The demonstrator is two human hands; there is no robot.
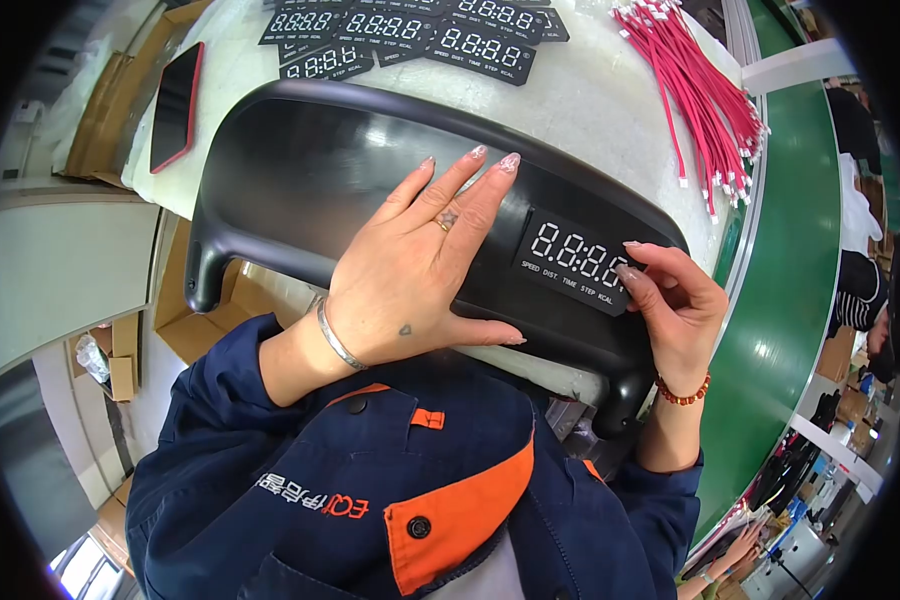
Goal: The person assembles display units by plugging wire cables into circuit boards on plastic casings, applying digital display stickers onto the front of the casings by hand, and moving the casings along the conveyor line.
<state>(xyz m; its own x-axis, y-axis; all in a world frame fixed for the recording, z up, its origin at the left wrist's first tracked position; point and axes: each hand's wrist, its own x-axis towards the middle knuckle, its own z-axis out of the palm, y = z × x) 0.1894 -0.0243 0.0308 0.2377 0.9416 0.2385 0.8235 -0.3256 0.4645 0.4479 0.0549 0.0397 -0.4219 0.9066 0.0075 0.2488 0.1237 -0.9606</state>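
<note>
A glossy black curved panel (300,150) lies across the bench in front of me. On its right part is a dark display plate (573,262) with white digits and small lettering. My left hand (420,250) rests flat on the panel's middle, fingers spread, left of the plate. With thumb and forefinger pinched, my right hand (675,295) holds the plate's right end. Whether the plate sits flush in the panel cannot be made out.
Several display plates (400,35) lie beyond the panel. A bundle of red cables (695,100) is at the upper right, a phone (176,108) at the upper left. A green strip (795,250) runs along the right. Another person's hand (738,548) shows at the lower right.
</note>
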